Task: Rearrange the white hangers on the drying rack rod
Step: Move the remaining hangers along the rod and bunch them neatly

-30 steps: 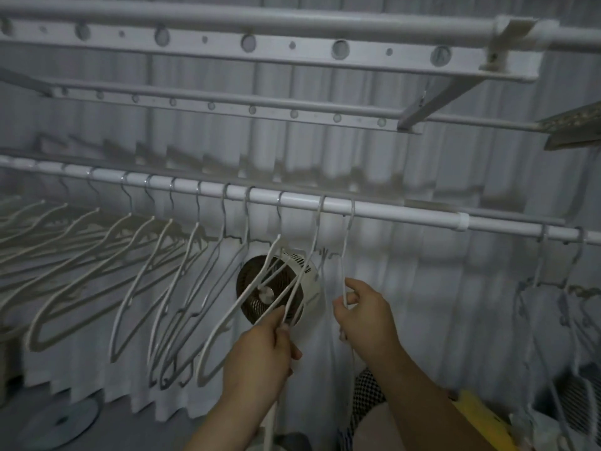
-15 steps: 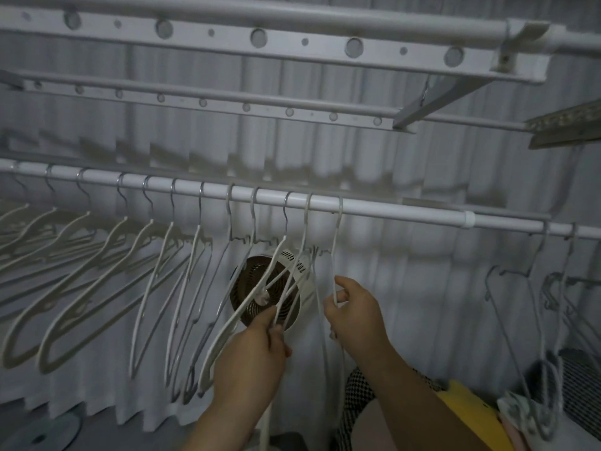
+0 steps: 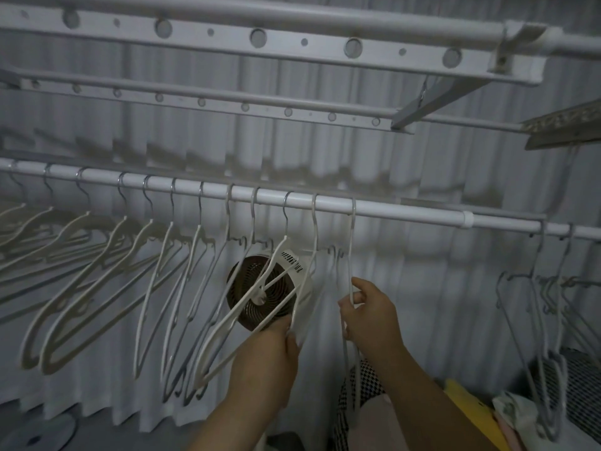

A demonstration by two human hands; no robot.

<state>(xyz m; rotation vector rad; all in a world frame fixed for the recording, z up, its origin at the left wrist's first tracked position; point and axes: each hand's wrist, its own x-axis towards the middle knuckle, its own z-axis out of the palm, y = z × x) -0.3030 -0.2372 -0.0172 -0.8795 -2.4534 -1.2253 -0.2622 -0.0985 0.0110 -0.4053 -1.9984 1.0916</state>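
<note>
Many white hangers (image 3: 167, 232) are hung in a row along the drying rack rod (image 3: 390, 212) — most of them are slanted towards the left. The rightmost hanger (image 3: 351, 255) is pinched below its neck by the right hand (image 3: 370, 317), while the lower part of the neighbouring hanger (image 3: 314, 229) is gripped by the left hand (image 3: 263, 349). A round fan (image 3: 257, 288) is seen behind them.
</note>
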